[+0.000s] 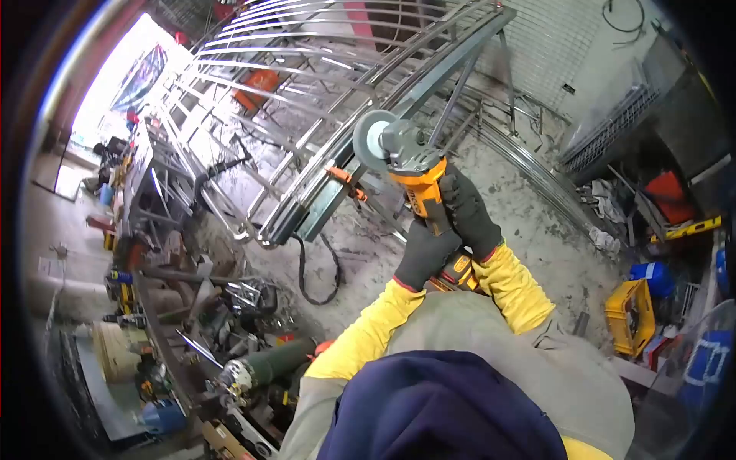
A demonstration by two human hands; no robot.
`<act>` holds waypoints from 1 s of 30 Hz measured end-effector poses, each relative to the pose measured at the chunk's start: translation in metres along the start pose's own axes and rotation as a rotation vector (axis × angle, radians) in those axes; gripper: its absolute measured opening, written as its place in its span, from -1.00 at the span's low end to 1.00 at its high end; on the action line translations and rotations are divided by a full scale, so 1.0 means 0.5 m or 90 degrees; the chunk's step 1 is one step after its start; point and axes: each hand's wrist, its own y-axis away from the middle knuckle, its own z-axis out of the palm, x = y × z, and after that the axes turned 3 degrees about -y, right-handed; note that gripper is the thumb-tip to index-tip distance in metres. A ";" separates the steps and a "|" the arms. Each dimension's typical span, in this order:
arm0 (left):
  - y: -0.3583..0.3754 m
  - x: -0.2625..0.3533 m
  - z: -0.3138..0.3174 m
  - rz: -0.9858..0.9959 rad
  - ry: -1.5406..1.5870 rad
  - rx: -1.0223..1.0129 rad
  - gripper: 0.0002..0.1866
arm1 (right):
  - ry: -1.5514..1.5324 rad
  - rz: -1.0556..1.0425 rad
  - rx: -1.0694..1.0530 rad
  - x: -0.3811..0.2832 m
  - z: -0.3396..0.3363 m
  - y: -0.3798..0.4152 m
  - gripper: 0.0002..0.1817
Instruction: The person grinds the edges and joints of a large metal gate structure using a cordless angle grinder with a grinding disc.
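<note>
Both my gloved hands are wrapped around a yellow and black cordless angle grinder [420, 186]. My left hand [428, 253], in a dark glove, closes on the rear of its body near the battery end. Farther forward, my right hand [469, 211] grips the side of the tool behind its grey head. The round grinding disc [372, 140] faces left and overlaps the edge of a shiny metal frame [322, 180] in this view. An orange clamp [341, 175] sits on the frame's rail, left of the grinder.
Long curved metal bars [268, 61] spread across the back. Metal tubes [529, 165] lie on the floor at right. A green gas cylinder [272, 362] rests among clutter at lower left. At right stands a yellow crate [630, 316], and a black cable [301, 280] loops over the floor.
</note>
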 end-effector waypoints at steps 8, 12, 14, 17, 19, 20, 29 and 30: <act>-0.034 0.081 -0.073 0.003 -0.267 0.070 -0.88 | -0.062 0.021 -0.097 -0.020 0.036 -0.054 -0.49; -0.025 0.180 -0.116 -0.061 -0.327 0.115 -0.80 | -0.191 -0.060 -0.060 -0.057 0.094 -0.108 -0.53; -0.019 0.262 -0.136 -0.045 -0.459 0.131 -0.75 | -0.255 -0.050 -0.053 -0.044 0.129 -0.130 -0.56; -0.027 0.356 -0.218 -0.064 -0.604 0.103 -0.71 | -0.298 -0.026 -0.062 -0.052 0.186 -0.154 -0.56; -0.044 0.419 -0.261 -0.138 -0.690 0.100 -0.67 | -0.295 0.002 -0.048 -0.012 0.217 -0.175 -0.56; -0.058 0.449 -0.279 -0.135 -0.758 0.090 -0.65 | -0.360 0.000 -0.056 0.000 0.225 -0.185 -0.54; -0.310 0.516 -0.503 0.016 -1.308 -0.153 -0.56 | -0.414 0.237 -0.010 0.139 0.230 -0.266 -0.55; -0.344 0.514 -0.521 0.036 -1.291 -0.187 -0.56 | -0.476 0.278 -0.001 0.158 0.230 -0.274 -0.66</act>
